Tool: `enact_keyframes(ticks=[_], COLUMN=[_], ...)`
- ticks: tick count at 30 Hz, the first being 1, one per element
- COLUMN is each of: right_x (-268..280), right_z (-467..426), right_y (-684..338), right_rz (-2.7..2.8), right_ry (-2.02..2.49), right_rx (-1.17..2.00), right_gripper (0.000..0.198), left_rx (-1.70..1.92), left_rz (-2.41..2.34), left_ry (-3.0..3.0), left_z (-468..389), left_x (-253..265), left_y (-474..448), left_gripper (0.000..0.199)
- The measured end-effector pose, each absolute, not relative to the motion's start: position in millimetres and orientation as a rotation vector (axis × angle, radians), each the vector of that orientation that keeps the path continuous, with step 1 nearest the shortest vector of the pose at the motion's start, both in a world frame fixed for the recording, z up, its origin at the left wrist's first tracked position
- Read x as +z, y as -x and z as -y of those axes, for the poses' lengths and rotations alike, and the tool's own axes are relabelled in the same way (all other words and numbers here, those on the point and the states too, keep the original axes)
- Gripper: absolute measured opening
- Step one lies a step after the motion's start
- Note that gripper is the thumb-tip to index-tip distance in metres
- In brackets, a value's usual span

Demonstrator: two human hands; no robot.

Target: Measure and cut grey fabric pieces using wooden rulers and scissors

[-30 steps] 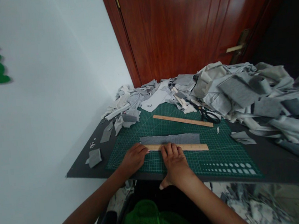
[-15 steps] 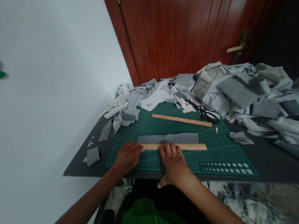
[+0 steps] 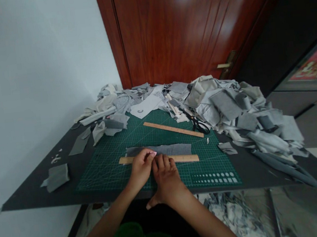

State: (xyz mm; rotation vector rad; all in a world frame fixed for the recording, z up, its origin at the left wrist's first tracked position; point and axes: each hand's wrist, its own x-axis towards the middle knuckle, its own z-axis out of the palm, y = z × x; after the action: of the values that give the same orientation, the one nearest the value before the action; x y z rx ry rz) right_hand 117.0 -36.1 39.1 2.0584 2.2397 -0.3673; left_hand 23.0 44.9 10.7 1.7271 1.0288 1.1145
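Observation:
A wooden ruler (image 3: 184,158) lies along the lower edge of a grey fabric strip (image 3: 173,148) on the green cutting mat (image 3: 108,176). My right hand (image 3: 166,178) presses on the ruler's middle with its fingers laid out flat and its thumb spread toward the table edge. Close beside it, my left hand (image 3: 141,169) is closed in a pinch over the ruler. Between those fingertips shows a small pale pink piece of tailor's chalk (image 3: 153,153). Part of the ruler and the strip is hidden behind my hands.
A second wooden ruler (image 3: 173,129) lies farther back, near black-handled scissors (image 3: 200,126). Heaped fabric scraps (image 3: 228,107) cover the right and back of the dark table (image 3: 42,196). A white paper pattern (image 3: 145,104) lies at the back. Loose grey pieces (image 3: 57,177) are at left.
My left hand has moved right along the ruler, from its left end to beside my right hand. The right hand stays pressed on the ruler. The view has shifted right.

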Motion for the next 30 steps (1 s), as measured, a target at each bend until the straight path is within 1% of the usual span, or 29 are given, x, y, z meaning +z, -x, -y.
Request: enact_keyframes(ticks=[4,6,8,11,13,16,18,20,22,27,30], right_x=[42,47,53,58,57,49,43,39,38,41,45], right_z=[38,40,41,38,32,21,16,12,12,13,13], right_y=[-128,-141,-156,-173,-178,-175,-172,-172,-175,-186,-188], right_rz=[-2.359,-2.476,-2.594,-2.698,-2.716,-2.745,-2.829,-2.919,-2.968,-2.955,-2.948], right_ry=[-2.063,-2.073,-2.083,-2.143,-2.278,-2.433,-2.391,-2.325,-2.256,-1.979,-1.895], right_rx=[-0.418,-0.501,-0.625,-0.786,-0.782,-0.688,-0.653,-0.601,-0.5,-0.117,-0.033], right_gripper=[0.161,0.154,0.136,0.091,0.066,0.044,0.03,0.025,0.026,0.032,0.028], left_rx=[1.047,1.029,1.013,0.989,0.98,0.99,1.004,1.001,0.984,0.978,1.002], left_rz=[-1.059,-1.04,-1.01,-0.991,-0.985,-0.951,-0.931,-0.921,-0.919,-0.917,-0.93], left_ry=[-1.771,-1.781,-1.794,-1.834,-1.86,-1.881,-1.882,-1.877,-1.879,-1.933,-1.949], left_z=[-45,-45,-46,-47,-47,-46,-45,-46,-48,-51,-50], left_x=[10,10,10,9,8,8,8,7,7,6,7], left_y=[-23,-22,-22,-21,-21,-21,-21,-21,-21,-22,-22], left_gripper=[0.021,0.022,0.021,0.02,0.019,0.017,0.016,0.017,0.017,0.016,0.017])
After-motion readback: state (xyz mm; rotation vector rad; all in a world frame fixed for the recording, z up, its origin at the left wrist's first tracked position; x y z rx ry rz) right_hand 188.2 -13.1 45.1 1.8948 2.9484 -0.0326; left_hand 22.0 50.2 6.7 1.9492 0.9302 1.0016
